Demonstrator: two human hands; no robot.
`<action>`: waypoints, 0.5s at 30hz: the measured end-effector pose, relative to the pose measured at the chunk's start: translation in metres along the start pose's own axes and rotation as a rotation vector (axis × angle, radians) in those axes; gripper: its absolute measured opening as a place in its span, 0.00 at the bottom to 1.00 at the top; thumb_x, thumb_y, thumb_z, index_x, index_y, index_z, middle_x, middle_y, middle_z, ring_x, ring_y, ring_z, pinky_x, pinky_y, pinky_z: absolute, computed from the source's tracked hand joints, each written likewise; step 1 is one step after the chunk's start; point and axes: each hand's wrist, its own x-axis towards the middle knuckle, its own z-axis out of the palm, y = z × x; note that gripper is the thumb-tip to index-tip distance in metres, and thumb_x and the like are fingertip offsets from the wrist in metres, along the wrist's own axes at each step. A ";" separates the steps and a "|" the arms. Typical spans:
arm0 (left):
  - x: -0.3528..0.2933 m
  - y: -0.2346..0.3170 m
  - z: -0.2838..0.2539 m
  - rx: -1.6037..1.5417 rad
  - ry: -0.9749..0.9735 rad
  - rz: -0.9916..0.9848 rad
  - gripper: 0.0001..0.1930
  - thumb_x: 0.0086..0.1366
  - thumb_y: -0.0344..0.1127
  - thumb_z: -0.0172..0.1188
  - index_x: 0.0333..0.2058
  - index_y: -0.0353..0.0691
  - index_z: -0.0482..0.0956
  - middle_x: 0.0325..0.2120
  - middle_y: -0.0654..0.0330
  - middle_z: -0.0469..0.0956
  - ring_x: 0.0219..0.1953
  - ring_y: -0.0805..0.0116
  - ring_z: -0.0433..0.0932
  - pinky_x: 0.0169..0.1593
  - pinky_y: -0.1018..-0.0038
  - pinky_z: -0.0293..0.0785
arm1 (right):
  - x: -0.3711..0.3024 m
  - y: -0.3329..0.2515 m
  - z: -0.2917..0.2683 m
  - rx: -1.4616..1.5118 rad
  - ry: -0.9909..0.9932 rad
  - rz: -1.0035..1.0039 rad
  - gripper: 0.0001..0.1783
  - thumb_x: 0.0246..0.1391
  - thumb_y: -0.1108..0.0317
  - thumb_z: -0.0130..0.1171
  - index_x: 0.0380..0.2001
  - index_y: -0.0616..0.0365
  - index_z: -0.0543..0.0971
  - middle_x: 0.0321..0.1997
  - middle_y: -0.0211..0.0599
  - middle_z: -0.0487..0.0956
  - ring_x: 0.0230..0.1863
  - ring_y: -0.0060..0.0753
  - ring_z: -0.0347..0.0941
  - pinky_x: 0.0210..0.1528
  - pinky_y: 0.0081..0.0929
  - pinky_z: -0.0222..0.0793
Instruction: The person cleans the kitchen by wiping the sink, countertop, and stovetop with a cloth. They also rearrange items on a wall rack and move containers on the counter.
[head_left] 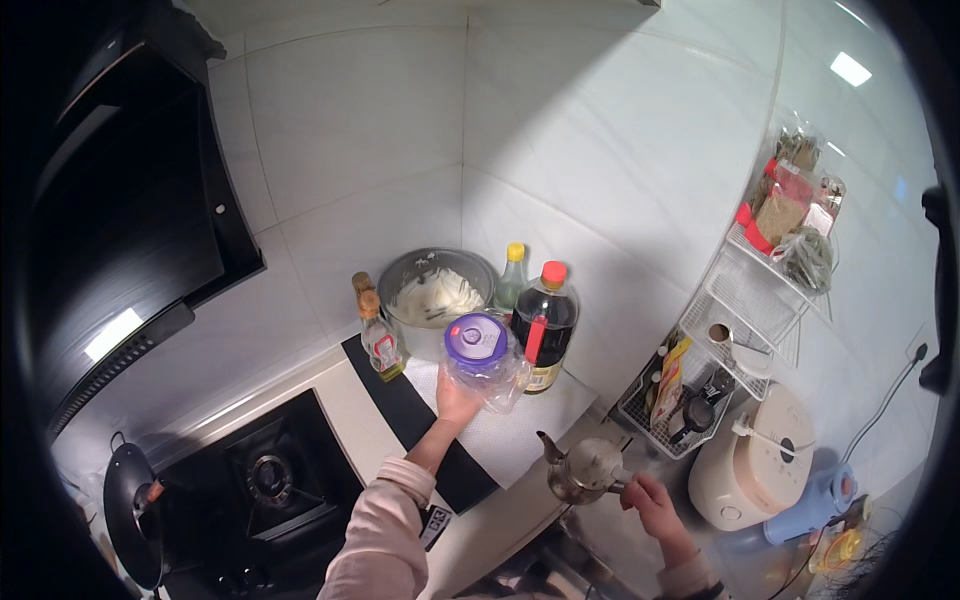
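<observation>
Head: metal teapot (583,471), round-lidded container (482,352)

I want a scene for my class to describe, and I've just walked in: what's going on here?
A person's left hand holds a purple-lidded container, and the right hand grips a spouted metal pot by its handle. Beyond the container, a deep metal pan holds something white. A red-capped bottle of dark liquid stands to its right; a black wok sits at far left.
</observation>
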 end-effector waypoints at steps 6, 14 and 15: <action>-0.058 0.006 -0.072 0.057 0.050 -0.018 0.41 0.43 0.46 0.76 0.52 0.32 0.69 0.45 0.51 0.79 0.47 0.57 0.79 0.52 0.66 0.75 | 0.038 0.014 0.019 0.051 -0.037 -0.084 0.16 0.68 0.62 0.46 0.25 0.57 0.69 0.24 0.25 0.70 0.29 0.16 0.63 0.33 0.18 0.61; -0.090 0.012 -0.114 0.073 0.118 -0.160 0.38 0.43 0.41 0.75 0.53 0.34 0.69 0.47 0.51 0.78 0.49 0.58 0.78 0.54 0.65 0.74 | 0.155 0.043 0.123 0.155 0.027 -0.171 0.16 0.67 0.60 0.48 0.27 0.57 0.68 0.23 0.26 0.69 0.26 0.18 0.66 0.31 0.21 0.64; -0.094 0.013 -0.117 0.139 0.094 -0.191 0.40 0.43 0.43 0.76 0.54 0.34 0.68 0.48 0.51 0.78 0.50 0.58 0.78 0.54 0.65 0.74 | 0.165 0.047 0.135 0.175 0.052 -0.189 0.16 0.67 0.59 0.48 0.27 0.57 0.68 0.23 0.26 0.69 0.25 0.20 0.67 0.30 0.22 0.65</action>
